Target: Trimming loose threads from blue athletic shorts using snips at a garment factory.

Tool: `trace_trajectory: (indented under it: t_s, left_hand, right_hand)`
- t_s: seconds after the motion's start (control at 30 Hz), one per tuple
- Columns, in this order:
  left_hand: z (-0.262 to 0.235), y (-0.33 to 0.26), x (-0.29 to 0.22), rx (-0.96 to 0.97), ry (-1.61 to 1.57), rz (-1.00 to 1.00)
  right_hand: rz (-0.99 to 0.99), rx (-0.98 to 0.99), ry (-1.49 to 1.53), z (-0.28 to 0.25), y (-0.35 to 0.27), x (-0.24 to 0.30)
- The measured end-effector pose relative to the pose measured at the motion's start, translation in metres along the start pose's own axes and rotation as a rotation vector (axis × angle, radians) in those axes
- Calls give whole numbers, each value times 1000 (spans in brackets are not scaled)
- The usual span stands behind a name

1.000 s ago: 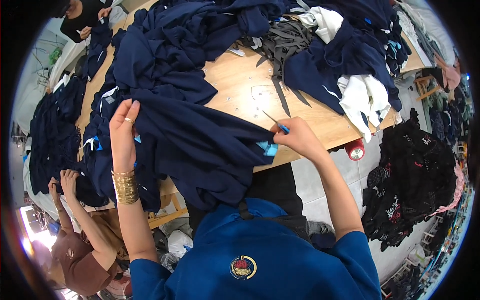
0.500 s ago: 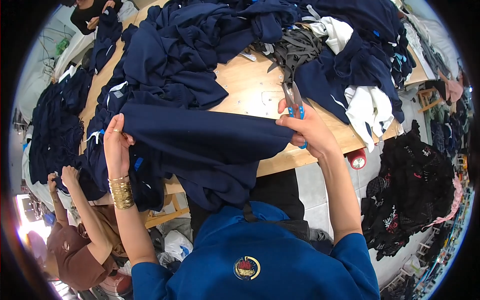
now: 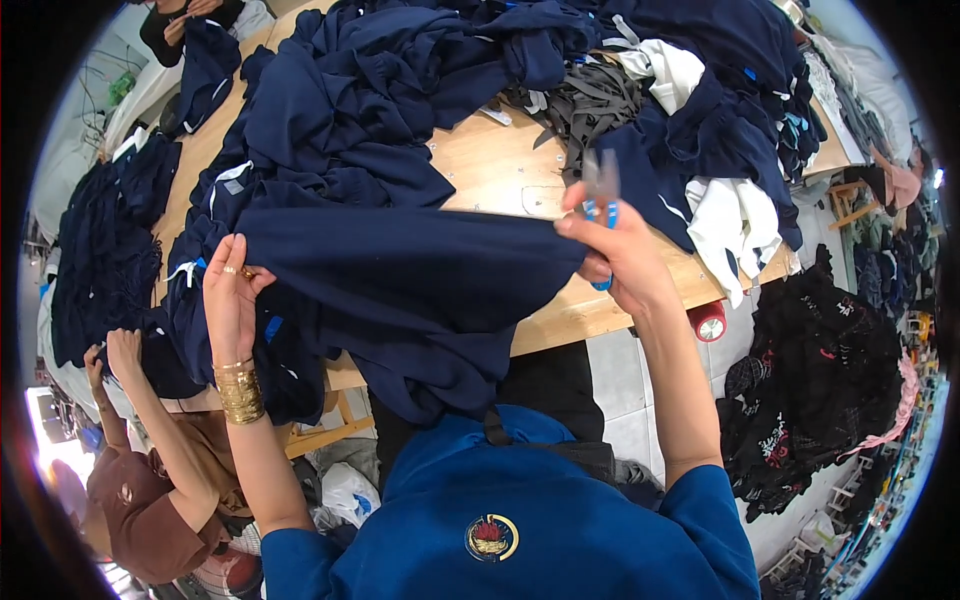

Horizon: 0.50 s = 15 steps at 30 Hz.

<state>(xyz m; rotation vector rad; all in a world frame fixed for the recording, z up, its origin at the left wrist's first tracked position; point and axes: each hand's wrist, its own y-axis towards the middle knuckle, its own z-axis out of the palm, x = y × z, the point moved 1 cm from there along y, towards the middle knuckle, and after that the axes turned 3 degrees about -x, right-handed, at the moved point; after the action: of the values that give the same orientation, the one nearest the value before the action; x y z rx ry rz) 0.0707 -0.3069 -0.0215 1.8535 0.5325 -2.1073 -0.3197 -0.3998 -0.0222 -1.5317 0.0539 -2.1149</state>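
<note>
Two bare forearms rise from the lower edge of the frame, out of blue sleeves. The left hand (image 3: 232, 300) sits left of centre, palm turned inward, fingers curled in a pinch at its upper edge, a ring on one finger and gold bangles stacked at the wrist. The right hand (image 3: 620, 255) is raised right of centre, fingers closed in a grip, thumb pointing toward the left hand.

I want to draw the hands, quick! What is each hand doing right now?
Left hand: closed on one end of the navy garment.
Right hand: closed, pinching the garment's other end and holding small blue-handled snips.
</note>
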Motion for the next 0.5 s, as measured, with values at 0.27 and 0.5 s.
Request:
trace_trajectory:
  t_s: [0.27, 0.5]
  left_hand:
    - [-7, -79, 44, 142, 451, 234]
    - [-28, -92, 85, 94, 534, 205]
  right_hand:
    - [-712, -23, -891, -31, -52, -75]
    - [-379, -183, -956, -51, -59, -107]
